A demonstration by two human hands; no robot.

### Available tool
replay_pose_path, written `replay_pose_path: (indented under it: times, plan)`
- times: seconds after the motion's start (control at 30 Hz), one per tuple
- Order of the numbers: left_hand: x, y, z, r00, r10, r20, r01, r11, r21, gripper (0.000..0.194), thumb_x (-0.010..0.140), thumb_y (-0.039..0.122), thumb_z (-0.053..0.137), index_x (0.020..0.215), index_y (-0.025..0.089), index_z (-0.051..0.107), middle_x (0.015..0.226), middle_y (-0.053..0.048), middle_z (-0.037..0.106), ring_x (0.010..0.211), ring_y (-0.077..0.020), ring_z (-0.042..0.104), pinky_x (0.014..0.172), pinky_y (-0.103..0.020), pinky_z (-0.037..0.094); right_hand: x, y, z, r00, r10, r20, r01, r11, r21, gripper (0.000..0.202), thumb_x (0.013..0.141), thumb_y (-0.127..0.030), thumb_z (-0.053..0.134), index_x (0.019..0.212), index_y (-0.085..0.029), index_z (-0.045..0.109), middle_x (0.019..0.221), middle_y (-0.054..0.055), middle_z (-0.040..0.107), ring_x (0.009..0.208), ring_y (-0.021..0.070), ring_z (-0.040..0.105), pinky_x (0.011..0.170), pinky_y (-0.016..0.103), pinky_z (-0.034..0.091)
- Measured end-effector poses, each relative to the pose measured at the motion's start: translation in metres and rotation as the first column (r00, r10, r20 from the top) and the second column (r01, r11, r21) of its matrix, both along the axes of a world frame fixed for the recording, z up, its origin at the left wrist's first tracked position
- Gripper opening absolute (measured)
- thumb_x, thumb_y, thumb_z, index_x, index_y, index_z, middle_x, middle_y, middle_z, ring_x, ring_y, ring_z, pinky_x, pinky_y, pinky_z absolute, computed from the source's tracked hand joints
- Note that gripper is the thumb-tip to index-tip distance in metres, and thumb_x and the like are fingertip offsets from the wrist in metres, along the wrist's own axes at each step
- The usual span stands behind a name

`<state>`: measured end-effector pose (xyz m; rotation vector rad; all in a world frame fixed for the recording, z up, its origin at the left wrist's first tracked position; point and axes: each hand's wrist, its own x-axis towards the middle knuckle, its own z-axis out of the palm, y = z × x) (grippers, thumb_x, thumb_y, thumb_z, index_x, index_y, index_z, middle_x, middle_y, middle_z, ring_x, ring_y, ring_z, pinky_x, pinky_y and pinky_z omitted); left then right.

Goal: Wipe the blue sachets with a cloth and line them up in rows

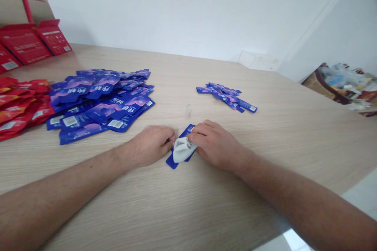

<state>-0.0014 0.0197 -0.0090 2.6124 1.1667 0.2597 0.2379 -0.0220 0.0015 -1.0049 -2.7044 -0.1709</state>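
Note:
At the table's middle a small blue packet (188, 129) lies flat, partly covered. My right hand (216, 145) is closed round a folded whitish cloth or paper piece (182, 149) resting over that packet. My left hand (153, 145) has its fingers curled together at the packet's left edge and seems to pinch it; the fingertips are partly hidden. Left of my hands lies a heap of blue and purple packets (103, 98). A smaller group of similar, narrower-looking packets (226, 96) lies beyond my right hand.
Red packets (23, 104) are piled at the left edge. Behind them stand an open cardboard carton (26, 4) and red printed boxes (26, 45). A white wall borders the wooden table (165, 211) at the back. Off its right side sits a bin (321, 82) full of plastic waste.

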Motion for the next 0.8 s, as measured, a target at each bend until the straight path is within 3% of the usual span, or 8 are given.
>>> replay_pose_path:
  times: [0.2, 0.37, 0.53, 0.63, 0.8]
  plan:
    - [-0.004, 0.006, -0.004, 0.998, -0.063, 0.008, 0.063, 0.998, -0.03, 0.021, 0.093, 0.026, 0.049, 0.086, 0.021, 0.068, 0.082, -0.002, 0.071, 0.075, -0.0154, 0.063, 0.066, -0.026, 0.041, -0.001, -0.004, 0.001, 0.998, 0.065, 0.021, -0.065, 0.998, -0.01, 0.021, 0.1, -0.025, 0.052, 0.115, -0.022, 0.067, 0.109, 0.006, 0.066, 0.102, 0.0234, 0.053, 0.093, 0.04, 0.044]
    - [-0.008, 0.011, -0.003, 0.99, -0.141, 0.031, 0.143, 0.987, -0.078, 0.017, 0.093, 0.025, 0.052, 0.093, 0.022, 0.069, 0.088, -0.001, 0.072, 0.08, -0.0151, 0.063, 0.071, -0.026, 0.043, 0.017, 0.009, 0.003, 0.999, -0.048, -0.022, 0.049, 0.998, 0.03, 0.022, 0.094, -0.018, 0.058, 0.114, -0.02, 0.067, 0.108, 0.008, 0.066, 0.102, 0.0251, 0.054, 0.094, 0.041, 0.045]
    - [-0.007, 0.011, -0.002, 0.985, -0.169, 0.037, 0.171, 0.984, -0.048, 0.016, 0.094, 0.028, 0.053, 0.092, 0.021, 0.067, 0.086, -0.001, 0.07, 0.079, -0.0152, 0.062, 0.07, -0.026, 0.042, 0.028, 0.012, 0.014, 0.993, -0.069, -0.099, 0.077, 0.994, 0.081, 0.022, 0.088, -0.01, 0.061, 0.108, -0.013, 0.068, 0.104, 0.011, 0.065, 0.097, 0.0261, 0.055, 0.09, 0.041, 0.047]
    - [-0.005, 0.01, -0.002, 0.99, -0.137, 0.008, 0.138, 0.989, -0.047, 0.017, 0.093, 0.027, 0.053, 0.094, 0.022, 0.069, 0.087, -0.001, 0.071, 0.079, -0.0157, 0.063, 0.071, -0.026, 0.042, 0.019, 0.003, 0.013, 0.993, -0.024, -0.113, 0.033, 0.996, 0.078, 0.024, 0.088, -0.01, 0.06, 0.111, -0.014, 0.067, 0.106, 0.011, 0.065, 0.098, 0.026, 0.055, 0.091, 0.041, 0.046]
    - [-0.002, 0.008, 0.0, 0.991, -0.13, -0.019, 0.129, 0.99, -0.048, 0.019, 0.092, 0.025, 0.05, 0.091, 0.021, 0.069, 0.085, -0.002, 0.071, 0.077, -0.0157, 0.062, 0.069, -0.026, 0.041, 0.002, -0.001, -0.001, 0.998, 0.069, -0.014, -0.069, 0.998, 0.013, 0.021, 0.095, -0.018, 0.056, 0.113, -0.02, 0.067, 0.108, 0.007, 0.065, 0.102, 0.0255, 0.053, 0.093, 0.041, 0.044]
